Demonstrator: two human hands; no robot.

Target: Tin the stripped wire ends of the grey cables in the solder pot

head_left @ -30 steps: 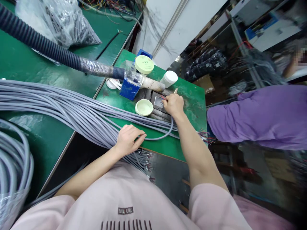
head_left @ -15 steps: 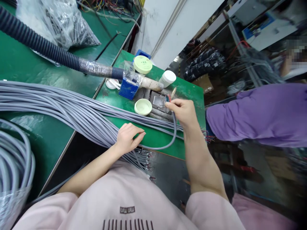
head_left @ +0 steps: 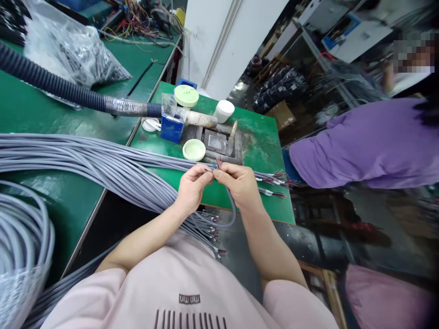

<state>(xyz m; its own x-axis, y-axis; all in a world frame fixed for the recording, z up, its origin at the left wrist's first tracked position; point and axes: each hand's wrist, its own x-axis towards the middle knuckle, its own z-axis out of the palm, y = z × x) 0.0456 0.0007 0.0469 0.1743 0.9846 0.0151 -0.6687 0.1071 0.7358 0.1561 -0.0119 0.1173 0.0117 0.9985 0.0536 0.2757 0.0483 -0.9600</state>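
My right hand (head_left: pixel 240 183) is closed round the end of one grey cable (head_left: pixel 232 214), which loops down below the wrist. Thin coloured wire ends (head_left: pixel 218 163) stick up from the fingers. My left hand (head_left: pixel 192 186) meets it from the left, its fingertips pinched at those wire ends. Both hands hover over the near edge of the small green table (head_left: pixel 264 141). A thick bundle of grey cables (head_left: pixel 85 160) runs in from the left under my left wrist. Behind the hands lies a square metal solder pot (head_left: pixel 215 140) beside a pale green lid (head_left: pixel 194 149).
A dark corrugated hose (head_left: pixel 51 84) ends at a blue box (head_left: pixel 171 128) by the pot. A green-lidded jar (head_left: pixel 186 96) and a white jar (head_left: pixel 223 110) stand behind. Stripped cable ends (head_left: pixel 274 180) lie right. A person in purple (head_left: pixel 363 141) bends nearby. Coiled cables (head_left: pixel 20 237) lie left.
My right hand drew the cable end back from the solder pot toward me. My left hand left the bundle and rose to meet it at the wire ends. The camera tilted slightly.
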